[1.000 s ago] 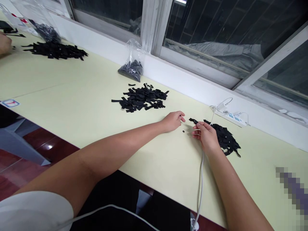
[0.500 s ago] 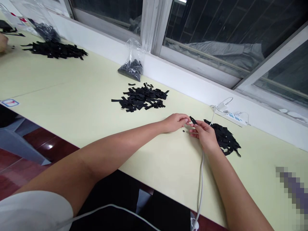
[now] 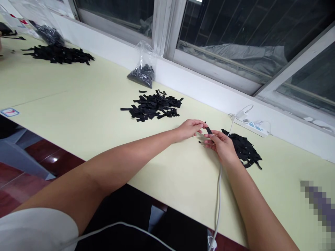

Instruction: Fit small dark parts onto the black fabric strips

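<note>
A short black strip (image 3: 208,130) with small light dots is pinched between the thumb and fingers of my right hand (image 3: 221,142). My left hand (image 3: 190,129) is at the strip's upper end, its thumb and index fingertips closed against it. On the table just below the fingers lies a small black ring-like piece (image 3: 199,142). Behind my right hand is a pile of black strips (image 3: 244,148). Another pile of black strips (image 3: 154,104) lies beyond my left hand.
A clear bag of black pieces (image 3: 142,75) stands by the wall. Farther left are a third pile (image 3: 60,54) and another bag (image 3: 49,33). A power strip (image 3: 251,125) sits at the wall; a white cable (image 3: 219,195) crosses the table beside my right forearm.
The strip stands out more from my right fingers and its upper end has shifted slightly left and up. My left hand has moved slightly up and left.
</note>
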The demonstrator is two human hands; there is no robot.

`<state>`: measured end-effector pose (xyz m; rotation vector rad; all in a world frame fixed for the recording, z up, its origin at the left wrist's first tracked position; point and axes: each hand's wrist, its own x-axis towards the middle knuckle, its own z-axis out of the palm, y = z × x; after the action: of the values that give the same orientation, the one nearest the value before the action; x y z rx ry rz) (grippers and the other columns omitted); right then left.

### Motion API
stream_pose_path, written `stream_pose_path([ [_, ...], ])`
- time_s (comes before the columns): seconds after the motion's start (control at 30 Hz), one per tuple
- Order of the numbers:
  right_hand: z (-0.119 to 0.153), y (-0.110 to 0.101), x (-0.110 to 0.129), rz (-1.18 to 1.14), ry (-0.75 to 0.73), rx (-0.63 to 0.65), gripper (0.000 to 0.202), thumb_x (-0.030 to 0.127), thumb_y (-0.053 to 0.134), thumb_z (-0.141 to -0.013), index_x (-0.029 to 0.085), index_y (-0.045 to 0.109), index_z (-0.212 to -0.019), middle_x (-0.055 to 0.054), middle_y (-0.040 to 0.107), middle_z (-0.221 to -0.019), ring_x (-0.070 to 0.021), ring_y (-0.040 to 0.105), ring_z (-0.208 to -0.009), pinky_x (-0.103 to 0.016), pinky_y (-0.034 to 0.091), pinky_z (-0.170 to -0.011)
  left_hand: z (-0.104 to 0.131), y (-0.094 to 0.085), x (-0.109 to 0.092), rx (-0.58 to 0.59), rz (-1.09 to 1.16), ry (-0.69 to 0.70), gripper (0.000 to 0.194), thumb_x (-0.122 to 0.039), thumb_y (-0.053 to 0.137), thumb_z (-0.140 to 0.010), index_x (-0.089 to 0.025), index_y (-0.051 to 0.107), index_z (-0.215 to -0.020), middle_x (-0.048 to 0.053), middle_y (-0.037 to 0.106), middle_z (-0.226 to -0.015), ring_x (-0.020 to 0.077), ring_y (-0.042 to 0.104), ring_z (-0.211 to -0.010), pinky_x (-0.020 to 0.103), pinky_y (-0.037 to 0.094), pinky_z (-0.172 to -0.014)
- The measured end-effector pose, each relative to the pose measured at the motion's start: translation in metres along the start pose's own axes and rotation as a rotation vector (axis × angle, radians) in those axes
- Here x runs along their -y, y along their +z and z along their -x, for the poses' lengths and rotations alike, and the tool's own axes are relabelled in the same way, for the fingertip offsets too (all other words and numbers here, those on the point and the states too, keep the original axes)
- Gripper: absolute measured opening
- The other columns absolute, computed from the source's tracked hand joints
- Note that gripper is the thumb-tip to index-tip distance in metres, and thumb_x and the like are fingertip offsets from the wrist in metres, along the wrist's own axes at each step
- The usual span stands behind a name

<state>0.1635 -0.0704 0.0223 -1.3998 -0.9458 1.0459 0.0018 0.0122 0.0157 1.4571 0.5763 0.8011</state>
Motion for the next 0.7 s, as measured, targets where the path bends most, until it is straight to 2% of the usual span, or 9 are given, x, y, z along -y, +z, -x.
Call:
stream_pose_path([
  [0.27, 0.0007, 0.0007, 0.0012, 0.031, -0.006, -0.032, 0.032, 0.033, 0.079, -0.071, 0.019, 0.064, -0.096, -0.006, 0.075, -0.096, -0.0130, 0.068, -0.065, -0.024, 0.057, -0.058, 0.0007, 0.0009, -0.0007, 0.005, -0.019, 0.015, 0.028, -0.027, 0.050, -0.092, -0.017, 0.069, -0.111, 0.009, 0.066, -0.121, 0.0140, 0.060, -0.092, 0.026, 0.043, -0.070],
  [0.5, -0.0007, 0.0009, 0.0008, 0.121, -0.024, -0.106, 0.033, 0.039, 0.079, -0.070, 0.018, 0.066, -0.092, -0.007, 0.075, -0.091, -0.0119, 0.065, -0.062, -0.022, 0.055, -0.056, 0.0062, 0.0043, -0.0056, 0.048, -0.106, 0.050, 0.027, -0.026, 0.051, -0.092, -0.015, 0.070, -0.108, 0.007, 0.068, -0.099, 0.0148, 0.058, -0.092, 0.026, 0.044, -0.071],
  [0.7, -0.0027, -0.0026, -0.0024, 0.183, -0.063, -0.135, 0.034, 0.039, 0.077, -0.070, 0.018, 0.066, -0.095, -0.008, 0.075, -0.091, -0.0138, 0.066, -0.063, -0.025, 0.055, -0.056, 0.0074, 0.0045, -0.0061, 0.036, -0.135, 0.063, 0.028, -0.025, 0.049, -0.092, -0.016, 0.069, -0.109, 0.008, 0.066, -0.097, 0.0146, 0.059, -0.092, 0.024, 0.043, -0.068],
])
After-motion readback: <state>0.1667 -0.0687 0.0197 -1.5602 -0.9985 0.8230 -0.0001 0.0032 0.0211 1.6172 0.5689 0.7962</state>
